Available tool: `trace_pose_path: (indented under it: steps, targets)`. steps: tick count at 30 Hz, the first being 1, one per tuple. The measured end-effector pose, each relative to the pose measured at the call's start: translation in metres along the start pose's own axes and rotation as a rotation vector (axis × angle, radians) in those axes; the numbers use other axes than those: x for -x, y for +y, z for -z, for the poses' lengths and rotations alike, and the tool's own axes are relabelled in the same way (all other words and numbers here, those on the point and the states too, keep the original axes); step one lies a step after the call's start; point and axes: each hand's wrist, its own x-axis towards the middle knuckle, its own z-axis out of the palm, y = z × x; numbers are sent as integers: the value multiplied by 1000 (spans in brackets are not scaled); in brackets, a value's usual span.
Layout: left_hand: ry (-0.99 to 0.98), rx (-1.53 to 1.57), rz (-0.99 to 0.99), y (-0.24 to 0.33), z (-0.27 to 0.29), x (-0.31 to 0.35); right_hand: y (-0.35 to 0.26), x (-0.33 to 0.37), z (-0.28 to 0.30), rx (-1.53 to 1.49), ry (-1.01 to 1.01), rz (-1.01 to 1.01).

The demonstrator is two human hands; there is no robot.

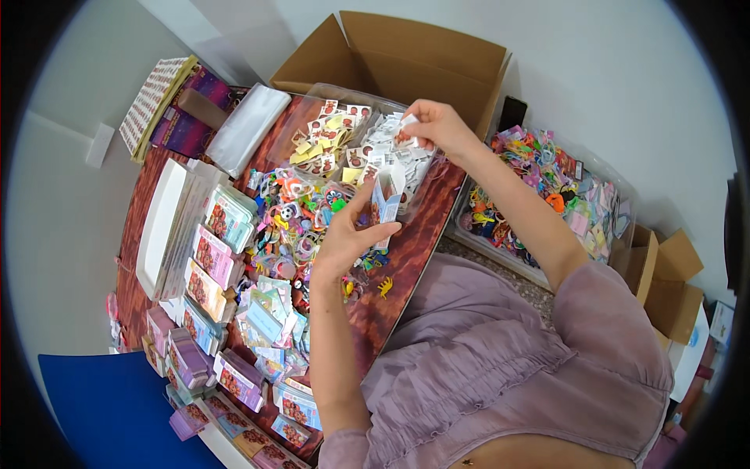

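My left hand (350, 238) grips a small blue and white carton (383, 205) between thumb and fingers, its top flaps raised. Above and to the right, my right hand (442, 130) pinches a small white card with a reddish picture (405, 133). Both hands are over the near side of a clear plastic tray (424, 166). In that tray lie white slips (381, 137) and little picture cards (322, 142), some showing yellow. Beside my left hand, colourful small toys and bands (293, 215) are heaped on the table. A yellow animal figure (385, 288) lies near the table edge.
Stacks of small printed boxes (209, 254) line the left side. Blue packets (266, 319) lie near my left forearm. A large cardboard box (422, 59) stands behind, with clear plastic sleeves (248, 129) left of it. Right of the table is a bin of mixed trinkets (547, 195).
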Motion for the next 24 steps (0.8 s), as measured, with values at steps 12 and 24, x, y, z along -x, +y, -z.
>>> trace_pose_path:
  steps: [12,24]
  targets:
    - [230,-133,-48,11,3,34,5,13,12,138,-34,-75]
    - [425,39,20,-24,-17,127,-12,1,24,20,-120,-50]
